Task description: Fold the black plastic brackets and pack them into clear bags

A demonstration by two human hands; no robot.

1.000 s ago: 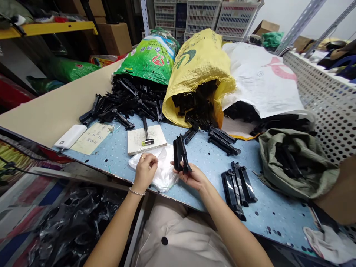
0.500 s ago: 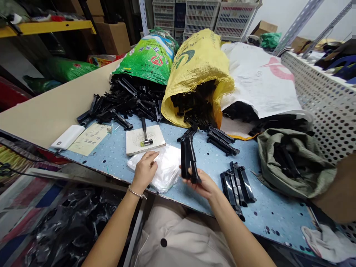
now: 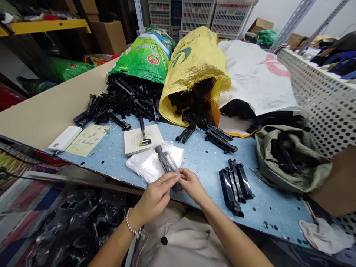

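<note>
A black plastic part (image 3: 167,161), greyed by what looks like a clear bag around it, slants over the edge of the blue table. At its near end my left hand (image 3: 158,193) is closed, thumb and fingers pinching the bag's end. My right hand (image 3: 191,184) is closed too, its fingertips meeting the left ones at the same end. What each fingertip grips is partly hidden. Beneath the part lies a stack of clear plastic bags (image 3: 143,165). Just behind is a small hammer (image 3: 144,141) on a white block (image 3: 129,142).
Several black parts (image 3: 236,185) lie to the right. A green sack (image 3: 141,59), a yellow sack (image 3: 194,63) and a white sack (image 3: 250,70) spill more at the back. Right stands an olive cloth bag (image 3: 314,167); left, a white power bank (image 3: 65,139). Below left are bagged parts (image 3: 69,226).
The black part has gone from upright in my right hand to leaning inside a clear bag over the stack. Both hands have come together at its near end.
</note>
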